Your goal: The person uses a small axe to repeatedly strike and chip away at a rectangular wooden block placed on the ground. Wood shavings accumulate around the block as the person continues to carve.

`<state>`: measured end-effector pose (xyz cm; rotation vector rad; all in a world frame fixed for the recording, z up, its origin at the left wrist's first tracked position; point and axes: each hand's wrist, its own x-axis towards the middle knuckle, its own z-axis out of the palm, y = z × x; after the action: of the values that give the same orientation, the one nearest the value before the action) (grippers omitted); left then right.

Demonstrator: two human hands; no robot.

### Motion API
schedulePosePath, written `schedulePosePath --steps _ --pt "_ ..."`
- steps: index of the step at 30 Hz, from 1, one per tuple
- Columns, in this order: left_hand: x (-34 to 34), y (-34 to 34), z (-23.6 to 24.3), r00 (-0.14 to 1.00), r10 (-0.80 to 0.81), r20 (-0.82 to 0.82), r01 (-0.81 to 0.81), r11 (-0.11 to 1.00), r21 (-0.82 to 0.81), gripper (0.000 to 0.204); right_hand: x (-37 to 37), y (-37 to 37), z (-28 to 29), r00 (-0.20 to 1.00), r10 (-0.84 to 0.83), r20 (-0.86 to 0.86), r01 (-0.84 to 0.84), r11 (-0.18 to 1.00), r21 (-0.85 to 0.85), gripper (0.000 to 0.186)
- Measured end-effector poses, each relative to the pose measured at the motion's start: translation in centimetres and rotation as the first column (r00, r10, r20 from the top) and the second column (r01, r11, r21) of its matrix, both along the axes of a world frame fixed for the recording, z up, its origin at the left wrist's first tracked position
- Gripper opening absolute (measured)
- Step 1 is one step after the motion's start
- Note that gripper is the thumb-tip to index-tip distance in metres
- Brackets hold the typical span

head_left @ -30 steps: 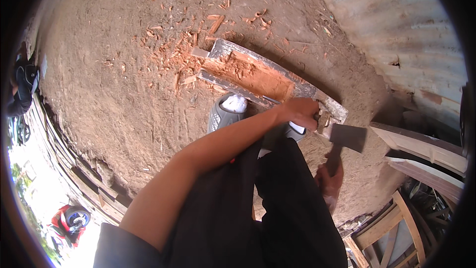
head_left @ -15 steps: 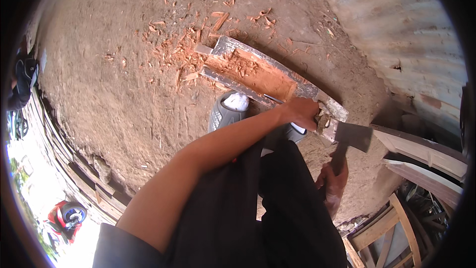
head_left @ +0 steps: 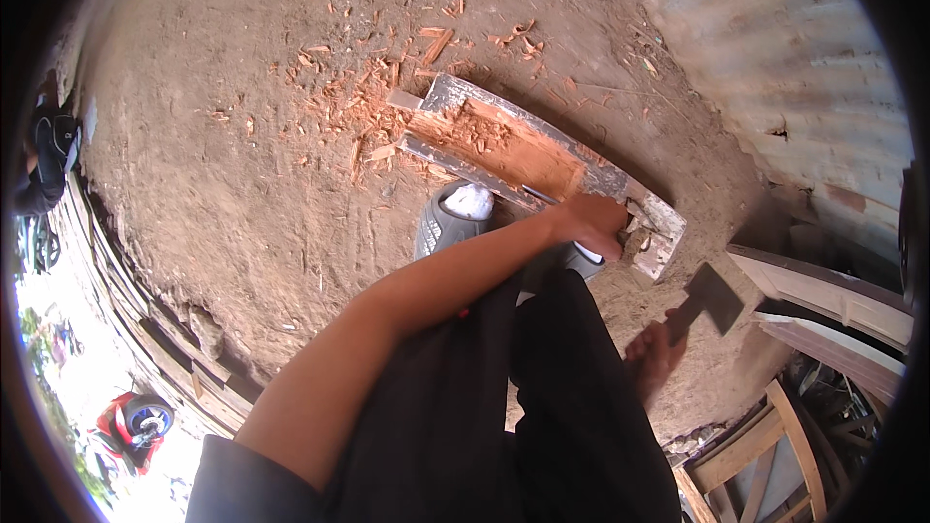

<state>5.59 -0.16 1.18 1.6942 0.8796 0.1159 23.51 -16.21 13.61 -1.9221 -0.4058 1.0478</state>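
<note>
My left hand [head_left: 593,225] is closed in a fist over the near side of a long carved wooden piece [head_left: 605,177] lying on the dirt. A thin metal shaft [head_left: 539,195], seemingly a chisel, sticks out of that fist toward the hollow; its handle is hidden by my fingers. Orange-brown bare wood and loose chips [head_left: 484,136] show inside the hollow, while the outer faces carry flaking pale paint. Apart from the wood, at lower right, my right hand [head_left: 654,356] grips a hatchet [head_left: 715,298] with a broad flat grey head, raised and slightly blurred.
My grey shoe [head_left: 455,223] touches the near side of the wood. Wood shavings [head_left: 363,102] litter the ground at its far left end. Corrugated metal sheeting [head_left: 794,68] stands at right, above stacked boards [head_left: 823,281] and a wooden frame [head_left: 741,450]. A red motorbike [head_left: 136,426] is at lower left.
The hatchet has swung away from the wood, down and to the right, with my right hand. My left hand keeps its place on the wood; the whole view has shifted slightly.
</note>
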Motion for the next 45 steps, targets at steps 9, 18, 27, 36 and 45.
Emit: schedulePosePath --steps 9,18,27,36,45 --pt "-0.2 -0.5 -0.1 0.999 -0.005 -0.036 0.007 0.999 0.049 0.036 1.4 1.9 4.1 0.948 0.295 -0.121 -0.312 0.934 -0.172 0.037" --pt "-0.2 -0.7 -0.4 0.998 -0.035 -0.044 0.038 0.997 0.071 0.033 -2.1 1.9 3.9 0.883 0.408 -0.233 -0.468 0.804 -0.368 0.045" --pt "0.1 -0.7 -0.8 1.0 -0.02 -0.004 0.02 0.994 0.108 0.031 -3.2 -0.2 1.0 0.999 -0.05 0.008 0.051 0.998 -0.044 0.04" --pt "-0.9 -1.1 -2.7 0.998 0.066 -0.017 -0.061 0.978 0.2 0.031 -0.4 1.2 3.7 0.963 0.232 -0.137 -0.253 0.953 -0.166 0.039" --pt "0.5 -3.5 -1.3 0.991 0.029 0.128 -0.081 0.903 0.422 0.032 -0.3 -0.9 4.5 0.988 0.098 -0.123 -0.123 0.968 -0.219 0.041"
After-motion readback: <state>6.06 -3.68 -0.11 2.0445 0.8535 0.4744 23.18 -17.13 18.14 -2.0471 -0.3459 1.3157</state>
